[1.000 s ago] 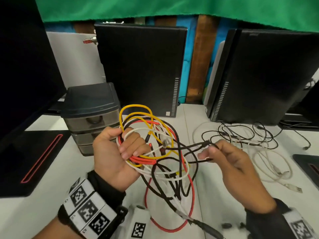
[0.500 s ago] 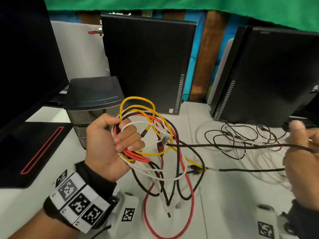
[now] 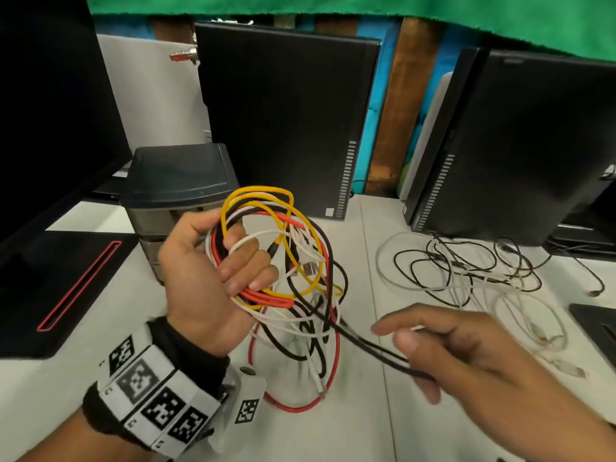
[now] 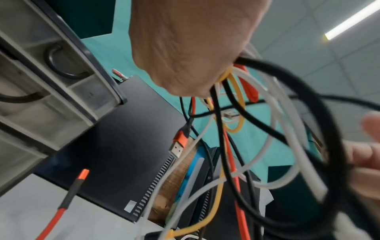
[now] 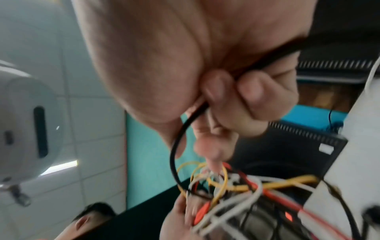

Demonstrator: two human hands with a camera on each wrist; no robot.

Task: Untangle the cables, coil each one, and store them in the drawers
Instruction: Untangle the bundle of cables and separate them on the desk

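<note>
- Left hand (image 3: 203, 278) grips the tangle (image 3: 286, 261) above the desk (image 3: 366, 428).
- Right hand (image 3: 466, 355) pinches a black cable (image 3: 370, 345) running from it.

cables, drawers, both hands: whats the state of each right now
cable tangle: knotted, lifted off the table, not coiled
black cable: partly pulled out of the tangle
loose cables: uncoiled on the table
drawer unit: drawers shut as far as visible
left hand: fingers curled round the tangle
right hand: grips the black cable
</note>
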